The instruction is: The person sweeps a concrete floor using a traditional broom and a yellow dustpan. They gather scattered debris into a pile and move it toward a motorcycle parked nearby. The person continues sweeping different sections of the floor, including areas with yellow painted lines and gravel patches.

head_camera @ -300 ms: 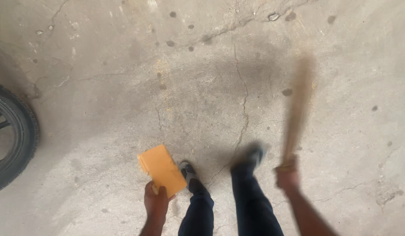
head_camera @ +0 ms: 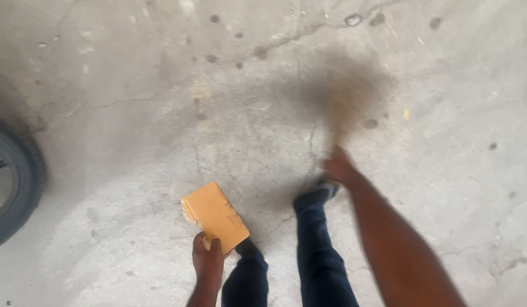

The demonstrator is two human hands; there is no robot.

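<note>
Orange block (head_camera: 214, 216) in left hand (head_camera: 208, 258), fingers pinching its near end, long axis up-left.

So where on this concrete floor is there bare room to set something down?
The widest bare patch of floor lies between the tyre at the left edge and the crack running up the middle. The far right is bare too. It is crowded low centre: left hand with its yellow block, the legs, and the right hand with a blurred stick.

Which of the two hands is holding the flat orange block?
The left hand grips the flat orange block by its near end. The right hand holds something blurred instead, not orange.
</note>
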